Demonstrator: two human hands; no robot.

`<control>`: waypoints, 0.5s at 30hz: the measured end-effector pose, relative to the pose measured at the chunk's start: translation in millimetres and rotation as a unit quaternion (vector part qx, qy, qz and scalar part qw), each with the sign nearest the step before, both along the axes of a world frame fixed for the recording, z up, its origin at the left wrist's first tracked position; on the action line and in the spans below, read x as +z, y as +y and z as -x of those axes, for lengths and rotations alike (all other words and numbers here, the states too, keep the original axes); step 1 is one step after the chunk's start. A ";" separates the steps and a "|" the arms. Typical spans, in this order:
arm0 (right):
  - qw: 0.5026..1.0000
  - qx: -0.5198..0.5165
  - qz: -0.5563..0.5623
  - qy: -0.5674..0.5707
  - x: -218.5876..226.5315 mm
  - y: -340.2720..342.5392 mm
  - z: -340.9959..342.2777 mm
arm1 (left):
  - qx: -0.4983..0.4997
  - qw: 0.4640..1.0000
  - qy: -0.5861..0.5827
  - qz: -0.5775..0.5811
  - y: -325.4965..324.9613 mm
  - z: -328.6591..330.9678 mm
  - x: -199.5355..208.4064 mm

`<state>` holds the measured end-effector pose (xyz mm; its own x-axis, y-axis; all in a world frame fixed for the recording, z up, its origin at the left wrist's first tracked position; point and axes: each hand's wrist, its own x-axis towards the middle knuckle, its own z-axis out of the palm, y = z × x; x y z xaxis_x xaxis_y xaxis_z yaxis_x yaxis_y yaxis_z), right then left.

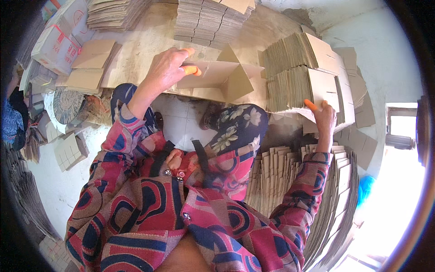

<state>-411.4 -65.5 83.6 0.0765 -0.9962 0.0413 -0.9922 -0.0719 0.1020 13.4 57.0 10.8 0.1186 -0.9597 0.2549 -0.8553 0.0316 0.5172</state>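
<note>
On the low table in front of me stands a brown cardboard partition (206, 76), its panels crossing one another near its right end. The left end of its long panel is between the thumb and a finger of my left hand (165, 70), which wears orange finger covers. To the right, my right hand (324, 119) has its fingers closed at the near edge of a stack of cardboard sheets (322, 86). An orange cover shows on one of its fingertips, which lies against the top sheet. How far the fingers reach under that edge is hidden.
More cardboard stacks stand at the table's back (210, 22) and left side (93, 63), near a white carton (56, 50). Many upright cardboard pieces (281, 177) are packed to the right of my legs. A white wall (380, 68) rises at the right.
</note>
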 end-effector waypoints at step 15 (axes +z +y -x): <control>0.890 0.098 0.444 -0.032 55.2 31.8 -34.8 | 0.037 0.999 -0.002 0.008 9.2 -7.0 -1.9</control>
